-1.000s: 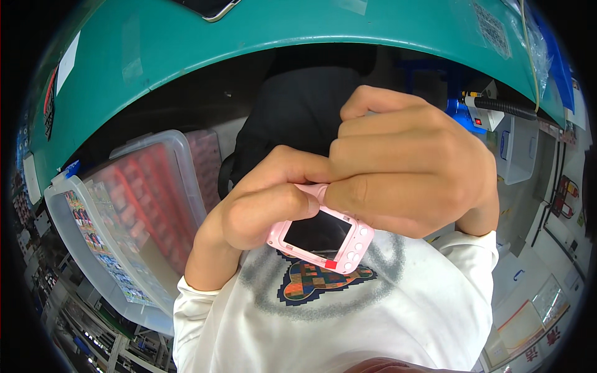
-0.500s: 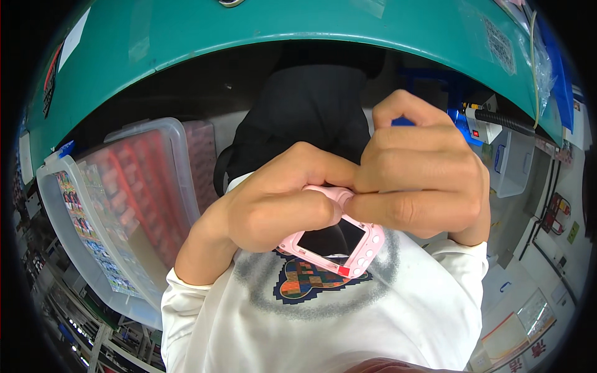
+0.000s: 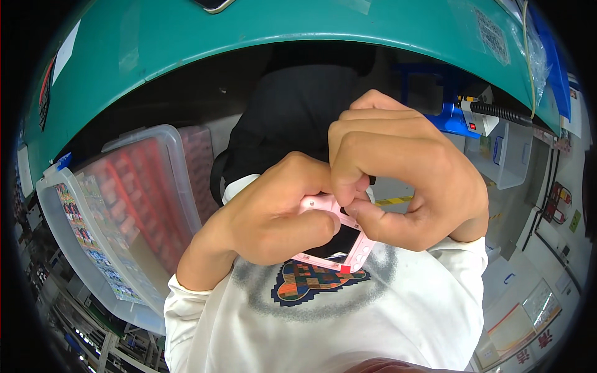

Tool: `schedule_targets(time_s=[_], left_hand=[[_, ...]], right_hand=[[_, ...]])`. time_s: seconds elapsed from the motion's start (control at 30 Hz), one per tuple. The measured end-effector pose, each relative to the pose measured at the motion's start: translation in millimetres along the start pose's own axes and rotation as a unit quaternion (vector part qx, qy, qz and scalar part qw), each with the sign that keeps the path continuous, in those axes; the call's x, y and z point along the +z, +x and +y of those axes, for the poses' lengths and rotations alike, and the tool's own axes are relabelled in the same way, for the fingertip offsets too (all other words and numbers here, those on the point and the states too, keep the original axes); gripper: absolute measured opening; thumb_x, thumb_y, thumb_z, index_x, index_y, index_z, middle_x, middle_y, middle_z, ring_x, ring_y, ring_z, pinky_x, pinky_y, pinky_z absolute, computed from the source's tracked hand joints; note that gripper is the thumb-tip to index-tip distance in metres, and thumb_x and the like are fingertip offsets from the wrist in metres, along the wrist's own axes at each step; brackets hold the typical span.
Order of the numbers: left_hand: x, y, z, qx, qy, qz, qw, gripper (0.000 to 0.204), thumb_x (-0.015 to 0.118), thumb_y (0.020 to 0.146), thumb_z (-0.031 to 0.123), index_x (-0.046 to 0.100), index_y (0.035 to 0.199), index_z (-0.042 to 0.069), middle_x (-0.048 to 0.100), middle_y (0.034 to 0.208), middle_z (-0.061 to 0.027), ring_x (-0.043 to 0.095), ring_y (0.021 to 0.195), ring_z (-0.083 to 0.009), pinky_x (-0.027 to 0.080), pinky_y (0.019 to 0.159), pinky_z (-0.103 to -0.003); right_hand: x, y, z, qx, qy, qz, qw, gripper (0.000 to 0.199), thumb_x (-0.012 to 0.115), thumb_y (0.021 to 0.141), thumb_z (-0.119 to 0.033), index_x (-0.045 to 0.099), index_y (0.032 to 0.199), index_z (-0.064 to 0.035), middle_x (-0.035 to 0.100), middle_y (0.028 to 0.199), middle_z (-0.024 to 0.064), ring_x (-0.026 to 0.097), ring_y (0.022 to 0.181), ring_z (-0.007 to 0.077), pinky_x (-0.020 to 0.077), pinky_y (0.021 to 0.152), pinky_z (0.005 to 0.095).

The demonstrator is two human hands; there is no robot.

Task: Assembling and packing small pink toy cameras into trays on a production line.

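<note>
A pink handheld device (image 3: pixel 359 250) with a dark screen (image 3: pixel 341 241), pale round buttons and a small red square at one corner is held in front of my white shirt. My left hand (image 3: pixel 267 214) grips it from the left, its thumb lying over the frame beside the screen. The thumb and forefinger of my right hand (image 3: pixel 413 171) are pinched together at the device's far edge, next to a small black spot. Whatever lies between those fingertips is too small or hidden to tell. The right hand's other fingers are curled.
Beyond my lap curves the edge of a green table (image 3: pixel 261 28), with a dark-screened object (image 3: pixel 214 5) on it. A clear plastic bin (image 3: pixel 115 308) with red contents stands at my left. To the right are a blue stool (image 3: pixel 438 115), a white box with a black hose (image 3: pixel 479 121) and a clear bin (image 3: pixel 513 161).
My right hand has shifted left and turned, its thumb and forefinger now pinched at the device's edge. A small black spot shows there now. The device has tilted slightly.
</note>
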State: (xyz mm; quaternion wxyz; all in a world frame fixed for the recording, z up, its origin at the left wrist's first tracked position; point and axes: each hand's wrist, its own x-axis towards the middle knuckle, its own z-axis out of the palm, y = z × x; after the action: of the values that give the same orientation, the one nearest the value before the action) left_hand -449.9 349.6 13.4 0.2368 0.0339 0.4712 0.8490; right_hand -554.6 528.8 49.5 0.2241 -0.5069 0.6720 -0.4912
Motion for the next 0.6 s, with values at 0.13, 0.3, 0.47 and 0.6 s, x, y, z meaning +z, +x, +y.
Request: schedule_targets(time_s=[0.13, 0.3, 0.47, 0.6], left_hand=[[-3.4, 0.9, 0.5, 0.030, 0.004, -0.003, 1.000, 0.027, 0.051, 0.071, 0.002, 0.068, 0.091, -0.004, 0.063, 0.071, -0.0080, 0.047, 0.061, -0.0162, 0.038, 0.058, -0.024], [-7.0, -1.1, 11.1, 0.082, 0.062, -0.030, 0.994, 0.031, 0.054, 0.071, 0.002, 0.070, 0.097, -0.004, 0.068, 0.082, -0.0131, 0.053, 0.065, -0.0199, 0.043, 0.062, -0.026], [-30.4, -6.7, 36.0, 0.126, 0.145, 0.036, 0.981, 0.035, 0.059, 0.078, 0.010, 0.071, 0.108, -0.005, 0.070, 0.102, -0.0191, 0.061, 0.080, -0.0236, 0.048, 0.075, -0.030], [-55.3, -15.0, 74.2, 0.245, 0.223, 0.176, 0.927, 0.037, 0.052, 0.088, 0.017, 0.071, 0.112, -0.005, 0.070, 0.109, -0.0193, 0.063, 0.091, -0.0247, 0.048, 0.085, -0.033]], right_hand=[[-0.5, 2.2, 6.0, 0.018, 0.054, -0.006, 0.998, 0.012, 0.066, 0.066, -0.001, 0.065, 0.076, -0.0085, 0.062, 0.074, 0.0015, 0.050, 0.064, 0.0185, 0.0399, 0.081, 0.0338], [-3.1, -1.1, 17.4, 0.004, 0.181, 0.079, 0.980, 0.012, 0.062, 0.071, 0.002, 0.065, 0.081, -0.0037, 0.064, 0.079, 0.0071, 0.052, 0.069, 0.0200, 0.0429, 0.076, 0.0314], [-37.8, 6.4, 32.4, 0.008, -0.128, 0.206, 0.970, 0.014, 0.064, 0.080, 0.002, 0.067, 0.092, -0.0037, 0.066, 0.091, 0.0075, 0.055, 0.078, 0.0219, 0.0440, 0.079, 0.0300], [-66.0, 14.5, 69.8, 0.024, -0.288, 0.296, 0.910, 0.023, 0.065, 0.085, -0.004, 0.068, 0.108, 0.0003, 0.065, 0.111, 0.0132, 0.059, 0.102, 0.0278, 0.0459, 0.092, 0.0343]])
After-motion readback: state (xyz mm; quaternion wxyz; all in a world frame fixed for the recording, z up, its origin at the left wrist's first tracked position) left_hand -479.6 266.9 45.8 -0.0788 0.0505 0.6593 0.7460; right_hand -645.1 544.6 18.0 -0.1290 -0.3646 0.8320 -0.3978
